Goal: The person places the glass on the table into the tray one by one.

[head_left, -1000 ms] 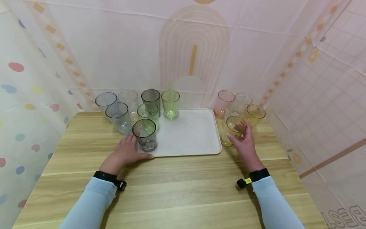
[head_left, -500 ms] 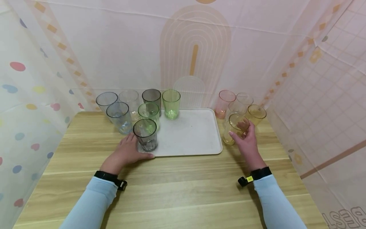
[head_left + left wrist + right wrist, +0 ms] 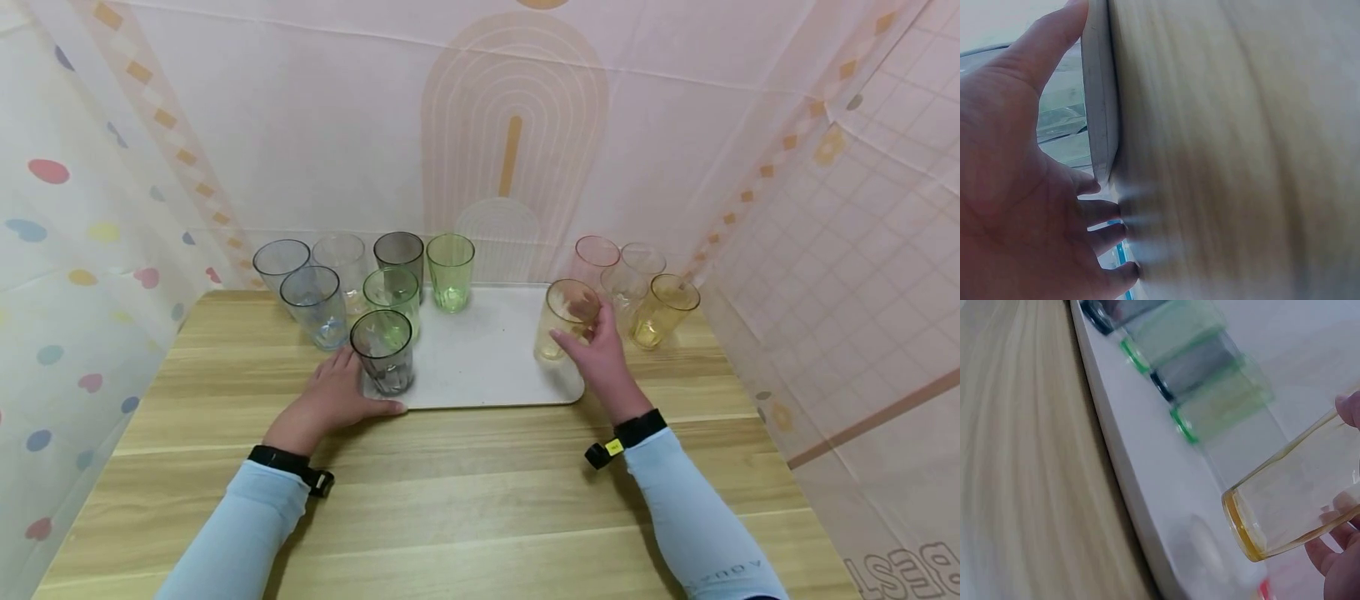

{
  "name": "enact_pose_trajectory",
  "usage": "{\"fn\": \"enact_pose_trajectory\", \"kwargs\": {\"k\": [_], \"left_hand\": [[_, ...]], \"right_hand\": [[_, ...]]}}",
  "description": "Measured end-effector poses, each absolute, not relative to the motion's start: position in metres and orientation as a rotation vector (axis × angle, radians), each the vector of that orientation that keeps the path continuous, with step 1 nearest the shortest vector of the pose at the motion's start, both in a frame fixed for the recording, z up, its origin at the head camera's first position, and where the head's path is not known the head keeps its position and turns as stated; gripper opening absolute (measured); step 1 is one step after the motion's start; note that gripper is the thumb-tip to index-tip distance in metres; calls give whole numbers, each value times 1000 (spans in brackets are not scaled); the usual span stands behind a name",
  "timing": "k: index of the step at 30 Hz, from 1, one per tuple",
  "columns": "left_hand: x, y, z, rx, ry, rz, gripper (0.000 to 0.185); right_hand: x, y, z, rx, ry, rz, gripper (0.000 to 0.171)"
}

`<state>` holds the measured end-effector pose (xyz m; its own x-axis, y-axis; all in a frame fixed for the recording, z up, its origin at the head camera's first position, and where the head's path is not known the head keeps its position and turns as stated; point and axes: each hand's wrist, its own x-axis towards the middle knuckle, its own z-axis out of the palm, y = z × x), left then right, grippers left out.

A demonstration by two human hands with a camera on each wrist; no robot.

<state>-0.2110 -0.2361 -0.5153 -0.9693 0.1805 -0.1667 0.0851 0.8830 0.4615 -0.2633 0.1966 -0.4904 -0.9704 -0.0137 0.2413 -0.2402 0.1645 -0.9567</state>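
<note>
My right hand (image 3: 606,367) grips a yellow drinking glass (image 3: 553,333) over the right end of a white tray (image 3: 480,367). Seen from the right wrist, the glass (image 3: 1297,487) is tilted in that view, its thick amber base above the tray surface. At the tray's front left corner, my left hand (image 3: 336,398) rests with its fingers spread. Its thumb lies along the front edge, and the fingertips touch down by the corner in the left wrist view. Just beside that hand, a grey glass (image 3: 382,358) stands upright on the tray.
Two green glasses (image 3: 452,275) and a dark grey glass (image 3: 399,248) stand along the tray's left and back. Left of it are blue glasses (image 3: 313,304) and a colourless one (image 3: 341,258). Pink (image 3: 596,258), colourless and yellow glasses (image 3: 660,312) stand to its right.
My right hand has lifted the yellow glass from the table right of the tray and carried it left over the tray. The left hand has stayed in place.
</note>
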Motion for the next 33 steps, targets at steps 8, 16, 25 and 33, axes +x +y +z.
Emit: {"fn": "enact_pose_trajectory", "kwargs": {"k": [8, 16, 25, 33], "left_hand": [[-211, -237, -516, 194, 2850, 673, 151], [-211, -235, -517, 199, 2862, 654, 151], [-209, -234, -514, 180, 2866, 652, 150], [-208, -234, -515, 175, 2853, 658, 150]], "right_hand": [[-281, 133, -489, 376, -2320, 1916, 85], [-292, 81, -488, 506, -2352, 1966, 84], [-304, 50, -485, 533, -2372, 1919, 84], [-310, 39, -489, 522, -2395, 1904, 86]]}}
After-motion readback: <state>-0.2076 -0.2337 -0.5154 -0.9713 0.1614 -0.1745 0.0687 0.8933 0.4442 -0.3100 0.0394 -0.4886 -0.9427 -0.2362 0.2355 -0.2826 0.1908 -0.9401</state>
